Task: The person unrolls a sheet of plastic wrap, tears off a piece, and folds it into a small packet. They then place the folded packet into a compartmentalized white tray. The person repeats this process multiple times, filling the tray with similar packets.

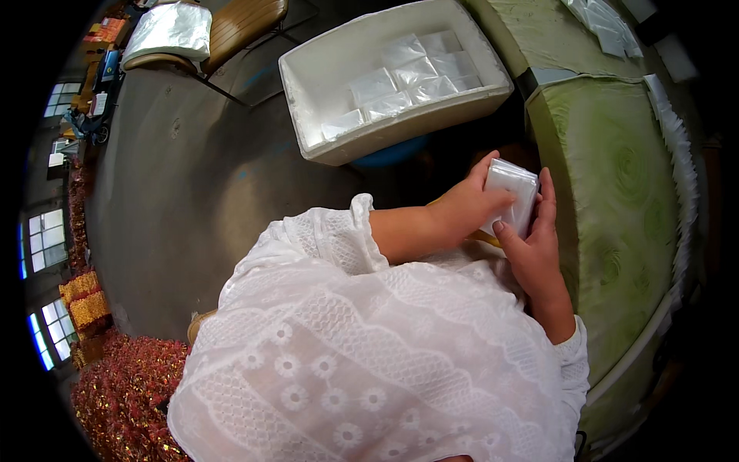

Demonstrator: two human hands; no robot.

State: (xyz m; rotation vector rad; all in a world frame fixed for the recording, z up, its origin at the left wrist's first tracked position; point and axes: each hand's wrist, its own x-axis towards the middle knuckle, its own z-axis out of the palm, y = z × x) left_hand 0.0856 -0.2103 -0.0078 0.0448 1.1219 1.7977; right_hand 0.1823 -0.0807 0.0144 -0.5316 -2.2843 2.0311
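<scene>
Between my two hands is a stack of clear plastic bags (514, 182), squared into a small block and tilted upward. My left hand (471, 202) grips its left side, with the thumb lying across the front. From the right, my right hand (533, 242) holds the other edge, thumb on the lower front and fingers along the side. Beyond my hands stands a white foam box (339, 150). Several similar packs of clear bags (416, 71) lie in rows inside it. Something yellow (486, 238) shows just below the stack, mostly hidden by my hands.
At my right is a table under a green patterned cover (616, 177), with white plastic sheets (604, 27) at its far end. A blue round stool (391, 152) sits under the box. Brown folding chairs (245, 27) stand far left; red tinsel (131, 389) is heaped near left.
</scene>
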